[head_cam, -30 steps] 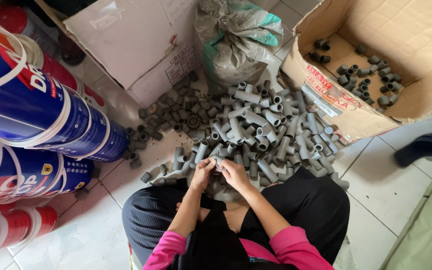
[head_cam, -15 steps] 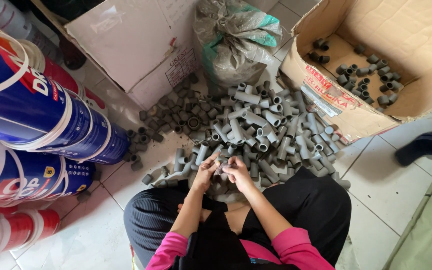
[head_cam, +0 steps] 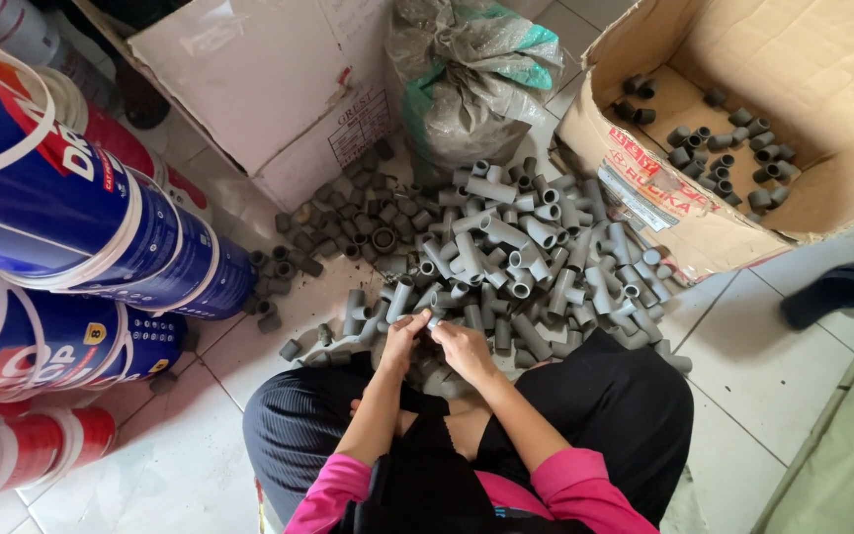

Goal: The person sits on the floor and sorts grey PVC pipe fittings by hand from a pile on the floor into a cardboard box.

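A heap of grey plastic pipe fittings (head_cam: 516,257) lies on the tiled floor in front of my crossed legs. My left hand (head_cam: 403,338) and my right hand (head_cam: 462,348) meet at the near edge of the heap. Both close together around a small grey fitting (head_cam: 434,321) held between the fingertips. Pink sleeves cover my forearms near the bottom of the view.
An open cardboard box (head_cam: 644,188) at the right holds several small dark fittings. A tied plastic sack (head_cam: 471,84) and a white carton (head_cam: 269,89) stand behind the heap. Blue paint pails (head_cam: 61,208) and red ones lie stacked at the left.
Both hands stay at the near edge of the heap, working the small fitting between the fingers; the view has shifted slightly.
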